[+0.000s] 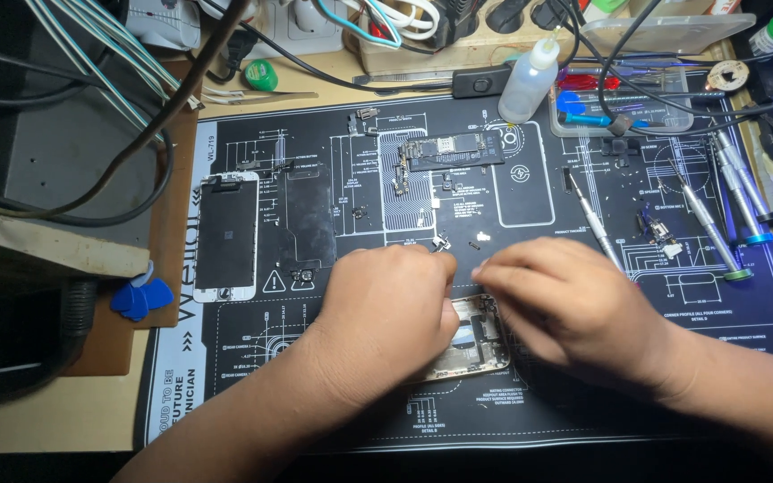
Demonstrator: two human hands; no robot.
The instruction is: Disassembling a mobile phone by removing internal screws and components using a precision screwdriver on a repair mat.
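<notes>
My left hand (386,313) rests curled over the left part of an opened phone housing (476,344) lying on the black repair mat (342,143). Its fingers press on the housing's edge. My right hand (565,300) lies over the housing's right side, with fingertips pinched near small parts (480,240) on the mat; whether it holds one I cannot tell. Most of the housing is hidden under both hands. A phone screen panel (225,237) lies at the left of the mat. A circuit board (454,150) sits at the top centre.
Several screwdrivers (717,237) lie on the mat's right side. A squeeze bottle (528,82) and a clear parts tray (624,112) stand at the back. Cables (127,98) hang at the left. Blue picks (140,295) lie by the mat's left edge.
</notes>
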